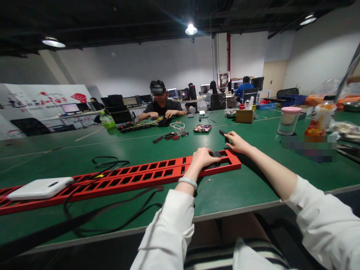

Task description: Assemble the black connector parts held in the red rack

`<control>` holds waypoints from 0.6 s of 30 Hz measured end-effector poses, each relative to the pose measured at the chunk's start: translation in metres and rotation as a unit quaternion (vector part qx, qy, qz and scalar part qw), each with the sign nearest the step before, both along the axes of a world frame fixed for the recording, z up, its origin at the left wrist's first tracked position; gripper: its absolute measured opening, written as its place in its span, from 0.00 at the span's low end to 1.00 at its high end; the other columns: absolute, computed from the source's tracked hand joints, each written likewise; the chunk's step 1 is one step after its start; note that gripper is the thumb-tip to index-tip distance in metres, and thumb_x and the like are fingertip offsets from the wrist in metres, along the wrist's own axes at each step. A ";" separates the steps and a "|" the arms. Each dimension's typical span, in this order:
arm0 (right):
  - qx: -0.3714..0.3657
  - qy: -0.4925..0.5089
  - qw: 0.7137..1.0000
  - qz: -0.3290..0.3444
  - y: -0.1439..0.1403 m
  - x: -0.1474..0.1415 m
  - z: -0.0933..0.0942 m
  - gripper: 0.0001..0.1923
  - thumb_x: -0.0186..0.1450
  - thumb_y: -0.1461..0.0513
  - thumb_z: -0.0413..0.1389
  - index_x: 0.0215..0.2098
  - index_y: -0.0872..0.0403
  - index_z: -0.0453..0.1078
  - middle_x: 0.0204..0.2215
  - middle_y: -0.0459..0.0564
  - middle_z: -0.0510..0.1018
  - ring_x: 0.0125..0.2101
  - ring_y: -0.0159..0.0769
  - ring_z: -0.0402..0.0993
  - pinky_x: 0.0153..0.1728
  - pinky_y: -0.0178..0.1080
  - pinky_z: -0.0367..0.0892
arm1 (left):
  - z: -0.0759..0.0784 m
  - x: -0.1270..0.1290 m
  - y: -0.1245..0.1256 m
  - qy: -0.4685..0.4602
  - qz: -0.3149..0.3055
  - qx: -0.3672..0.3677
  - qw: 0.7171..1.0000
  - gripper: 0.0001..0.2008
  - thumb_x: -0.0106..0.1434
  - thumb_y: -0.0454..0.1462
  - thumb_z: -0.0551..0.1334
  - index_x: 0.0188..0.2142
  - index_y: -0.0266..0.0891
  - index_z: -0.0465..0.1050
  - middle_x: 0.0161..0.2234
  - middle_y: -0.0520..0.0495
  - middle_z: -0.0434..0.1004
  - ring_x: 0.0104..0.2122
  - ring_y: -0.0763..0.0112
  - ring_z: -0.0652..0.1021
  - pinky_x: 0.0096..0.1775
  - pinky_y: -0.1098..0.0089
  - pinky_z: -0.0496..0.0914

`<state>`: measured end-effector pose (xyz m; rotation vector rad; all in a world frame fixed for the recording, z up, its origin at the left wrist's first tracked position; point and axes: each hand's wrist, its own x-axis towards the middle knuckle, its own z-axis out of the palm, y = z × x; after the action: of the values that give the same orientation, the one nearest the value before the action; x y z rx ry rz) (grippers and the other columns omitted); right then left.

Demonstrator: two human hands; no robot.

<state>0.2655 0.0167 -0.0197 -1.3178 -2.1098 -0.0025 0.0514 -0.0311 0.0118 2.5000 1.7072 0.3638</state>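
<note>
A long red slotted frame [160, 173] lies across the green table in front of me. Near its right end, my left hand [203, 157] is closed over a small black part [216, 155] set in the frame, thumb on one side; much of that part is under the hand. My right hand [236, 142] is just beyond the frame's right end, fingers closed around a slim black tool [223, 132] whose exact kind I cannot make out. On the frame's left part rests a white power bank [41, 188], and a black cable [84, 183] loops over the slots.
Dark small pieces [170, 136] with white cable and a patterned box [202, 129] lie past the frame. Across the table, a person [161, 107] handles coloured wires [149, 122]. A pink-lidded cup [288, 122] and a bottle [320, 118] stand right; a black strap [84, 217] crosses front left.
</note>
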 end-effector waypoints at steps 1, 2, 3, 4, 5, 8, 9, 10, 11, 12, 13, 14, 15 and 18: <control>0.003 0.008 1.000 0.012 -0.003 -0.003 0.002 0.26 0.56 0.61 0.53 0.53 0.59 0.58 0.43 0.56 0.63 0.43 0.37 0.64 0.46 0.38 0.61 | -0.001 0.000 0.001 -0.004 -0.001 0.005 1.000 0.28 0.44 0.57 0.59 0.40 0.45 0.73 0.38 0.47 0.76 0.38 0.60 0.74 0.36 0.70 0.65; 0.000 0.019 1.000 0.024 -0.006 -0.007 0.004 0.26 0.55 0.61 0.54 0.52 0.59 0.60 0.42 0.55 0.63 0.42 0.36 0.64 0.45 0.38 0.62 | -0.002 -0.001 0.003 -0.008 -0.002 0.010 1.000 0.28 0.44 0.57 0.59 0.40 0.45 0.73 0.38 0.47 0.76 0.38 0.59 0.74 0.36 0.70 0.65; -0.010 0.032 0.999 0.036 -0.009 -0.011 0.006 0.25 0.55 0.60 0.54 0.50 0.59 0.61 0.41 0.55 0.63 0.40 0.35 0.65 0.43 0.37 0.63 | -0.003 -0.001 0.005 -0.011 -0.001 0.015 1.000 0.29 0.44 0.58 0.59 0.40 0.45 0.73 0.38 0.47 0.76 0.38 0.59 0.74 0.36 0.70 0.65; -0.024 0.045 0.997 0.051 -0.013 -0.015 0.008 0.24 0.54 0.59 0.55 0.49 0.58 0.63 0.41 0.54 0.63 0.38 0.34 0.66 0.41 0.36 0.64 | -0.004 -0.001 0.006 -0.013 0.002 0.018 1.000 0.30 0.43 0.58 0.58 0.41 0.45 0.73 0.38 0.46 0.76 0.39 0.59 0.74 0.36 0.70 0.65; -0.039 0.056 0.996 0.062 -0.016 -0.019 0.010 0.23 0.54 0.59 0.55 0.47 0.57 0.64 0.41 0.53 0.64 0.36 0.33 0.67 0.39 0.36 0.65 | -0.005 -0.001 0.008 -0.014 0.008 0.021 1.000 0.31 0.43 0.59 0.58 0.41 0.44 0.73 0.38 0.46 0.76 0.39 0.59 0.74 0.36 0.70 0.65; -0.068 0.052 0.992 0.090 -0.026 -0.029 0.015 0.21 0.52 0.57 0.57 0.43 0.57 0.67 0.38 0.51 0.65 0.34 0.32 0.67 0.37 0.36 0.65 | -0.006 -0.002 0.010 -0.013 0.032 0.043 0.998 0.33 0.42 0.60 0.58 0.43 0.43 0.71 0.39 0.45 0.75 0.40 0.58 0.73 0.38 0.69 0.65; -0.072 0.042 0.992 0.098 -0.029 -0.032 0.016 0.21 0.51 0.57 0.58 0.42 0.57 0.67 0.37 0.51 0.66 0.34 0.32 0.67 0.37 0.36 0.65 | -0.007 -0.002 0.011 -0.013 0.036 0.052 0.998 0.34 0.42 0.60 0.58 0.43 0.43 0.71 0.39 0.44 0.75 0.40 0.58 0.73 0.39 0.68 0.65; -0.076 0.036 0.991 0.105 -0.031 -0.034 0.018 0.22 0.50 0.56 0.58 0.42 0.57 0.68 0.36 0.51 0.66 0.33 0.32 0.67 0.36 0.36 0.64 | -0.007 -0.002 0.011 -0.012 0.037 0.057 0.998 0.34 0.43 0.60 0.57 0.44 0.43 0.70 0.40 0.44 0.75 0.41 0.58 0.73 0.39 0.68 0.64; -0.078 0.031 0.990 0.110 -0.033 -0.035 0.019 0.22 0.50 0.56 0.59 0.41 0.57 0.68 0.35 0.51 0.67 0.32 0.32 0.67 0.35 0.35 0.64 | -0.007 -0.003 0.011 -0.011 0.034 0.059 0.998 0.34 0.44 0.60 0.57 0.44 0.43 0.70 0.40 0.44 0.74 0.41 0.58 0.73 0.40 0.68 0.64; -0.080 0.029 0.990 0.114 -0.035 -0.036 0.019 0.21 0.50 0.56 0.59 0.41 0.57 0.68 0.35 0.50 0.67 0.32 0.32 0.66 0.34 0.35 0.64 | -0.007 -0.003 0.011 -0.007 0.029 0.057 0.998 0.34 0.44 0.60 0.56 0.44 0.43 0.70 0.40 0.44 0.74 0.41 0.58 0.73 0.40 0.68 0.64; -0.082 0.027 0.990 0.116 -0.036 -0.037 0.020 0.21 0.50 0.56 0.59 0.40 0.56 0.68 0.34 0.50 0.68 0.31 0.31 0.66 0.33 0.35 0.64 | -0.006 -0.004 0.011 -0.003 0.022 0.052 0.998 0.33 0.45 0.61 0.55 0.44 0.43 0.70 0.40 0.44 0.74 0.41 0.58 0.73 0.40 0.68 0.64; -0.082 0.025 0.989 0.116 -0.037 -0.037 0.020 0.21 0.50 0.56 0.59 0.40 0.56 0.67 0.34 0.50 0.68 0.30 0.31 0.66 0.32 0.34 0.63 | -0.006 -0.004 0.011 0.001 0.015 0.048 0.999 0.33 0.46 0.61 0.55 0.43 0.43 0.70 0.40 0.44 0.74 0.41 0.58 0.73 0.40 0.68 0.64; -0.082 0.024 0.990 0.116 -0.037 -0.036 0.020 0.20 0.50 0.56 0.58 0.39 0.56 0.67 0.33 0.49 0.68 0.30 0.31 0.66 0.32 0.34 0.63 | -0.006 -0.005 0.010 0.006 0.008 0.045 0.999 0.32 0.47 0.61 0.54 0.43 0.43 0.71 0.40 0.44 0.74 0.41 0.58 0.72 0.40 0.68 0.64; -0.079 0.024 0.990 0.115 -0.038 -0.035 0.020 0.20 0.49 0.56 0.58 0.38 0.56 0.67 0.32 0.49 0.69 0.30 0.31 0.65 0.31 0.34 0.62 | -0.005 -0.007 0.011 0.020 -0.011 0.040 0.999 0.30 0.49 0.60 0.53 0.43 0.44 0.70 0.42 0.45 0.73 0.42 0.58 0.72 0.40 0.67 0.64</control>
<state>0.2309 -0.0210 0.0003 -1.1406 -2.2456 0.2962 0.0445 -0.0203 0.0068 2.5967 1.7104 0.3896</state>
